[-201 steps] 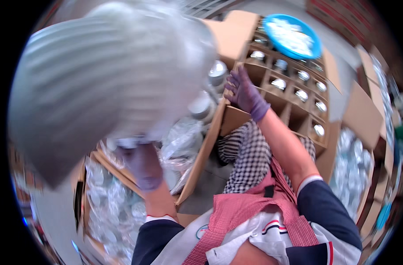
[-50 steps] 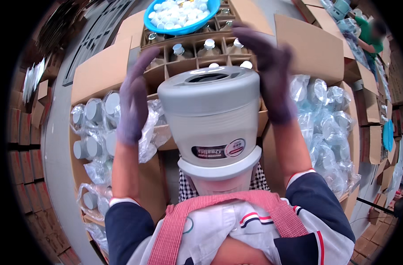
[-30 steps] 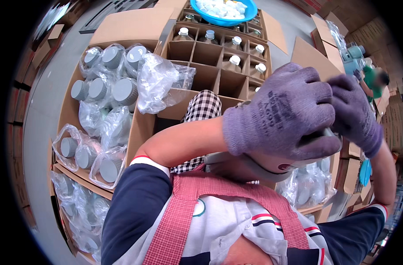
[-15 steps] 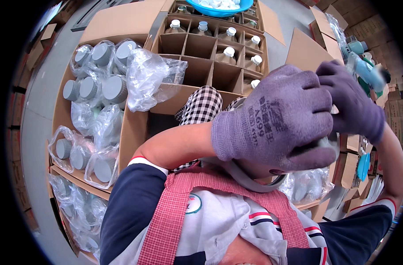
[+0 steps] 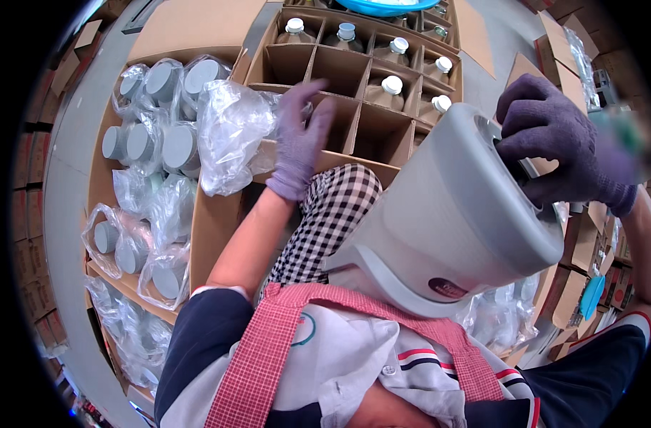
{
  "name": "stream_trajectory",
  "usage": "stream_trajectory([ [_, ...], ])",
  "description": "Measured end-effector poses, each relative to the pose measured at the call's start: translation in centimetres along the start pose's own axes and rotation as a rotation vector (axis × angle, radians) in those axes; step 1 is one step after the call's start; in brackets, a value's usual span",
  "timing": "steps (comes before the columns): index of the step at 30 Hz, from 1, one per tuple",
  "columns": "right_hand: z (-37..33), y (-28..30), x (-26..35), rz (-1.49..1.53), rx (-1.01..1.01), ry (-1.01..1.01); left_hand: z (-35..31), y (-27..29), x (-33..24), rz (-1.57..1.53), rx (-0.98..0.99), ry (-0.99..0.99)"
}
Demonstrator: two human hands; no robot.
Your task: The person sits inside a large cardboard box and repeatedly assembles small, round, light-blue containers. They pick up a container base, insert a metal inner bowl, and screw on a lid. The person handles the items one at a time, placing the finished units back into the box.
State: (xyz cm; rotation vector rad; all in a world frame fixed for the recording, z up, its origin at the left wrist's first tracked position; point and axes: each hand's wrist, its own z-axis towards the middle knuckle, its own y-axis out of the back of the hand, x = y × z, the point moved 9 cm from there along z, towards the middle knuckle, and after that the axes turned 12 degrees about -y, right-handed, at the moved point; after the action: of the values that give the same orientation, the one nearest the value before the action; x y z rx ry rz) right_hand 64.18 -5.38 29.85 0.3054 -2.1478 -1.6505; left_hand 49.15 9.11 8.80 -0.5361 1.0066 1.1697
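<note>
Your grey container (image 5: 439,221), tilted at centre right, appears stiff, smooth and fairly light, best held around its sides; your right hand (image 5: 557,139) curls its fingers into the top opening, grip unconfirmed, while your left hand (image 5: 302,139) spreads open by the divided carton (image 5: 336,68), upper centre.

Divided carton (image 5: 391,120) front centre; bottles (image 5: 392,95) upright in cells, along far row and right side. Basin (image 5: 390,8) behind them. Left: open carton (image 5: 193,32) holding bagged containers (image 5: 141,143); loose plastic bag (image 5: 229,135) at its right side. Second carton (image 5: 141,399) nearer, lower left. Knee (image 5: 343,196) before divided carton, left of bin (image 5: 447,214). Bin tilted, between torso and divided carton; right hand (image 5: 554,139) at its top opening. Left hand (image 5: 302,139) by divided carton's near edge, contact unclear. Bagged goods (image 5: 507,310) right, partly behind bin.
</note>
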Motion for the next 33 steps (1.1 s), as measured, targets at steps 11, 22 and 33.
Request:
stream_trajectory([
  [11,-1.0,-3.8,-8.6,0.641,-0.064,-0.526,6.4,-6.7,7.3,-0.629,0.357,0.475],
  [22,-5.1,-16.2,-16.9,1.906,-0.650,-0.795,9.3,-5.4,-7.5,-0.534,0.323,0.130],
  [33,-7.6,-26.7,7.6,1.849,-0.852,-0.605,-14.1,2.3,-14.2,-0.392,1.367,-0.302],
])
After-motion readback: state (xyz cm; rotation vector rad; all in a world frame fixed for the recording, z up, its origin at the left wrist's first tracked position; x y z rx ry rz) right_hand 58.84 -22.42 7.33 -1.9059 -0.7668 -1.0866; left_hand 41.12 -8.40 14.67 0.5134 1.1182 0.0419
